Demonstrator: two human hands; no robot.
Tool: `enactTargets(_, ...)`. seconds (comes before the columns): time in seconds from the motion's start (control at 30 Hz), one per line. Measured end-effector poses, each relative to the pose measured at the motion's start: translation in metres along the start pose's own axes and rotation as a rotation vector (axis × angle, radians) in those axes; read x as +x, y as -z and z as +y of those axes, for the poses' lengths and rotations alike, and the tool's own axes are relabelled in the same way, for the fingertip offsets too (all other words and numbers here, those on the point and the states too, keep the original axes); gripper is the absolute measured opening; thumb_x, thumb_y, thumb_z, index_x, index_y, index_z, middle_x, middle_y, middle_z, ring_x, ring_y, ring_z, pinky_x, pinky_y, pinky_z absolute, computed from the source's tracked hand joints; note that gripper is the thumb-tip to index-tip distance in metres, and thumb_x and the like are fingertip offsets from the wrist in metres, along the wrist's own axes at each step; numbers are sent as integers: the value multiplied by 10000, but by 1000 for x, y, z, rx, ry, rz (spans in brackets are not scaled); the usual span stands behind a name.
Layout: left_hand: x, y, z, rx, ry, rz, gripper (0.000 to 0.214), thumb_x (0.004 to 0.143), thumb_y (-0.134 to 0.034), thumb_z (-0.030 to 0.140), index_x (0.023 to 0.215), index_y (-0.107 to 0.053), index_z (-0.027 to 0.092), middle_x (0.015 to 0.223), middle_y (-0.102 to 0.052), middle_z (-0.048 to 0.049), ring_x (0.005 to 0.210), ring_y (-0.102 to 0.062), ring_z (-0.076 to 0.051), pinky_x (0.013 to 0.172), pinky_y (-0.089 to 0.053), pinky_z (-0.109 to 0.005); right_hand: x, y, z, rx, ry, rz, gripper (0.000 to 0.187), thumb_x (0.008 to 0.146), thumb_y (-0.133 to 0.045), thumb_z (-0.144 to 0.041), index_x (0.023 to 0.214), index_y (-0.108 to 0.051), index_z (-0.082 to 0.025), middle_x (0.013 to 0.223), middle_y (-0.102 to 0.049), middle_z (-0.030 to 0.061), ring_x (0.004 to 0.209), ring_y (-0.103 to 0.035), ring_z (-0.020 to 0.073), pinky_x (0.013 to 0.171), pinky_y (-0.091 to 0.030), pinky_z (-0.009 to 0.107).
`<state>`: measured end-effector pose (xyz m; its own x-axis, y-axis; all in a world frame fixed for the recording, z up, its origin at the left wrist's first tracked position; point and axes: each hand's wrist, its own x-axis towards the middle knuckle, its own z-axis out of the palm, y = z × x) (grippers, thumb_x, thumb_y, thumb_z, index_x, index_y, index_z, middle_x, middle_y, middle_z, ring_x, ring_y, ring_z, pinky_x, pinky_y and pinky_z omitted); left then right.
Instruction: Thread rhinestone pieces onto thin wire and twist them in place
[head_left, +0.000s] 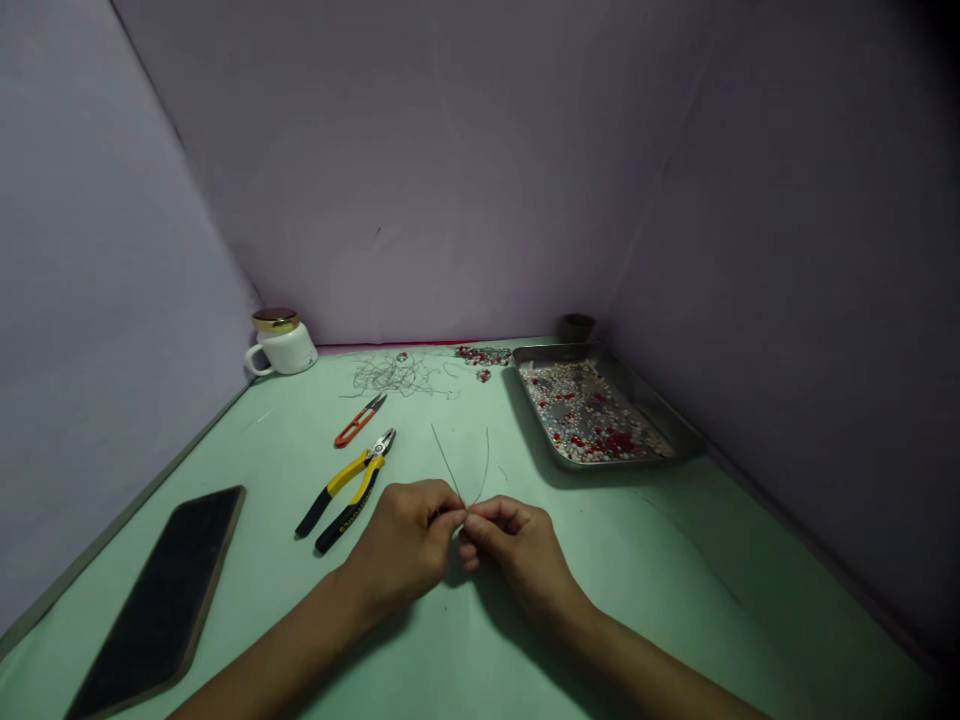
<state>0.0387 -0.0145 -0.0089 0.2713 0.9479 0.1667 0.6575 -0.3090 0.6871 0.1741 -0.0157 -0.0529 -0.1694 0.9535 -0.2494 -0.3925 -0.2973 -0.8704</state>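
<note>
My left hand point(409, 545) and my right hand point(517, 545) meet over the pale green table point(675, 590), fingertips pinched together. Both pinch a thin wire point(450, 470) whose two ends stick up and away from my fingers in a V. Yellow-and-black pliers point(349, 488) lie just left of my left hand, and small orange snips point(358, 421) lie beyond them.
A metal tray point(679, 430) of small red and white beads sits at the right. A tangle of cut wires point(397, 375) and loose red beads point(484, 355) lie at the back. A white lidded mug point(283, 345) stands back left, a dark phone point(165, 590) front left. Purple walls enclose the table.
</note>
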Motion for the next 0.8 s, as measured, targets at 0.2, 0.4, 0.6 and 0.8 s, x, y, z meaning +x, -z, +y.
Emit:
enactTargets(0.2,-3,-4,0,53,-74,14,158,715,-481,142,569,-537,158,462,-495,34,443,-444,-94,456,-338,-212,-6,-1,2,-83,78,53,192,567,-747,-270,587,-636,-114,482,-607,26,447,-543,123,464,-444,256)
enactTargets(0.4,4,0,-2,-14,8,-31,158,724,-467,152,595,-558,154,475,-473,45,464,-424,-90,446,-328,-194,-3,2,2,-103,110,-15,212,608,-735,-265,735,-693,-100,595,-663,67,527,-581,140,544,-469,281)
enactTargets(0.6,7,2,-2,-90,34,-75,165,719,-474,147,631,-613,143,518,-571,20,494,-480,-99,468,-367,-199,-1,3,4,15,63,4,263,549,-778,-288,706,-671,-104,568,-651,56,492,-584,143,520,-481,290)
enactTargets(0.8,5,2,1,-74,54,-68,177,694,-493,126,595,-640,134,513,-631,-6,475,-523,-106,457,-379,-203,-3,3,2,14,39,-4,270,538,-782,-286,704,-674,-103,566,-649,60,499,-585,142,527,-482,288)
